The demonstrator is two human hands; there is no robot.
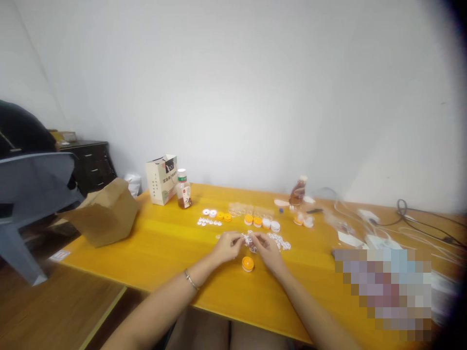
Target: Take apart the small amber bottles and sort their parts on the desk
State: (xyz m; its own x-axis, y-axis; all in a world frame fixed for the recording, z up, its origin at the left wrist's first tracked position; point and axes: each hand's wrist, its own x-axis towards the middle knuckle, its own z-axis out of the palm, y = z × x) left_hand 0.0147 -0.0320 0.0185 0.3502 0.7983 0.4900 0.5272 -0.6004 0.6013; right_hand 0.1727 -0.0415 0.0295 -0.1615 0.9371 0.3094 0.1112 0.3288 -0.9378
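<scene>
My left hand (230, 246) and my right hand (267, 249) meet over the table, thumbs and fingers pinched close together. White bits show at the fingertips, but I cannot tell what is held and what lies behind. Just below them sits a round orange and white cap (247, 264). A pile of small white plastic pieces (280, 241) spreads beside my right hand. Beyond the hands stands a row of orange and white round caps (258, 222), with clear cups (251, 211) behind. Farther left are flat white and orange discs (220, 215) and small white pieces (209, 222).
On the yellow table (164, 253) stand a brown paper bag (109, 214), a printed carton bag (162, 180) and a drink bottle (184, 189). Another bottle (298, 191) is at the back. Cables (404, 218) and papers lie right. A grey chair (36, 180) is left.
</scene>
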